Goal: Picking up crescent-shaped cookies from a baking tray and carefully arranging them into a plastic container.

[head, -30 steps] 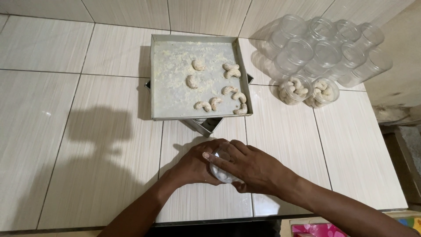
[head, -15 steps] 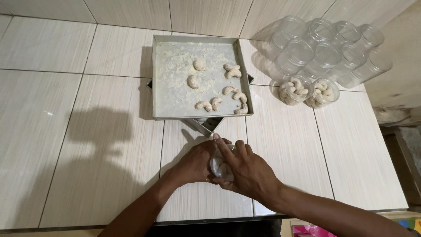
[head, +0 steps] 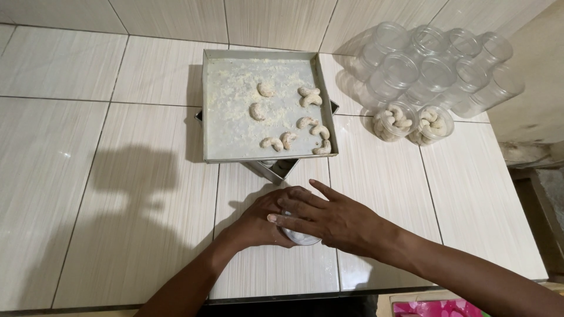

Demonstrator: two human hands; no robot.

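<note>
left hand: rests low on the tiled bench, fingers curled round the near-left side of a small clear jar, gripping it
right hand: lies flat over the top of the same jar, palm down, fingers spread and pointing left so they overlap the left hand's fingers; it presses on the jar rather than clenching
small clear jar: stands on the bench at the near edge, between the two hands and mostly hidden by them; only a pale rounded part shows under the right hand's fingers, and whether it has a lid cannot be told
baking tray: square, metal, dusted with pale crumbs, just beyond the hands; it sits on top of a second tray whose corner pokes out below its near edge
crescent biscuits: a handful of pale curved pieces scattered over the right half of the tray, apart from one another
filled jars: two clear jars with crescent biscuits inside, standing side by side to the right of the tray
empty jars: a cluster of clear jars packed close together behind the filled pair, at the far right of the bench
shadow: a dark shape falls on the tiles left of the hands
</note>
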